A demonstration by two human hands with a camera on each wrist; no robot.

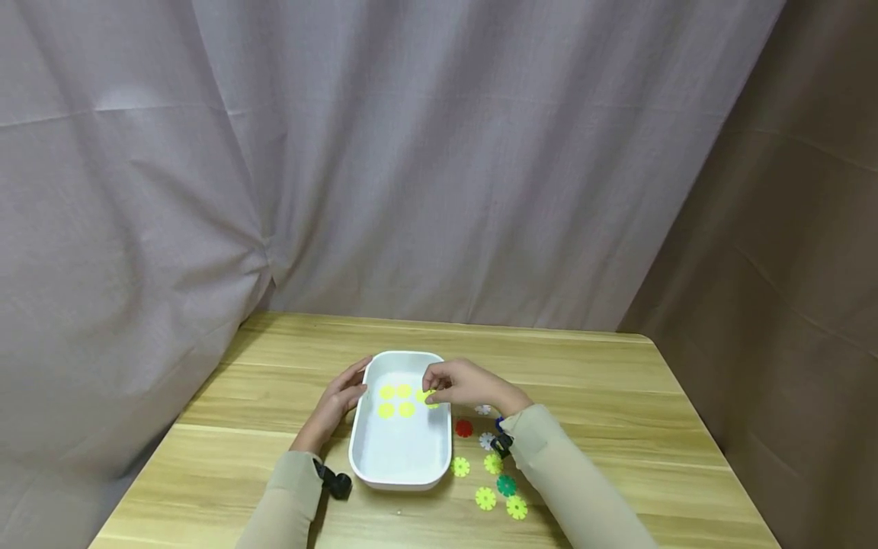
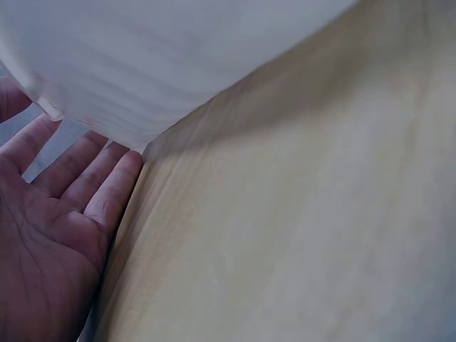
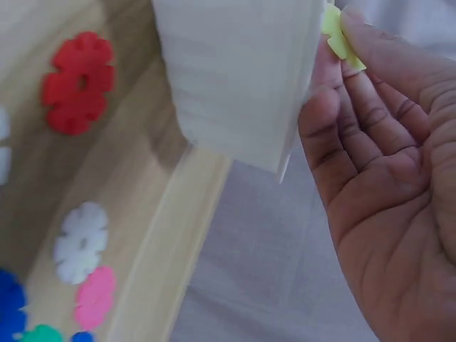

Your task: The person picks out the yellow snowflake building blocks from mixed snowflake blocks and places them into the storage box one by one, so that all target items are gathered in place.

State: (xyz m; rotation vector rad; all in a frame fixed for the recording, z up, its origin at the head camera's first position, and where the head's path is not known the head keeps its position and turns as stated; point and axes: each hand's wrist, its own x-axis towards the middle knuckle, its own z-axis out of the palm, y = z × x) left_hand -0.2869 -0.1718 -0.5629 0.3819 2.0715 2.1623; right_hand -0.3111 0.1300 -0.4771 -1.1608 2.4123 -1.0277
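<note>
A white rectangular tray (image 1: 401, 461) with rounded corners stands on the table, several yellow discs (image 1: 386, 410) lying inside it. My left hand (image 1: 334, 404) rests against the tray's left side. In the left wrist view its fingers (image 2: 114, 189) are fairly straight along the outer wall. Over the tray's right rim, my right hand (image 1: 466, 383) pinches a yellow notched disc (image 3: 333, 32) between thumb and fingers. At least one more yellow patch shows by those fingertips in the head view; whether it lies in the tray I cannot tell.
Right of the tray lie loose notched discs: a red disc (image 1: 463, 428), a green disc (image 1: 506, 486), white discs (image 1: 486, 441) and several yellow-green discs (image 1: 485, 499). A pink disc (image 3: 95, 297) and blue disc (image 3: 10, 306) show in the right wrist view. A grey curtain (image 1: 439, 191) hangs behind.
</note>
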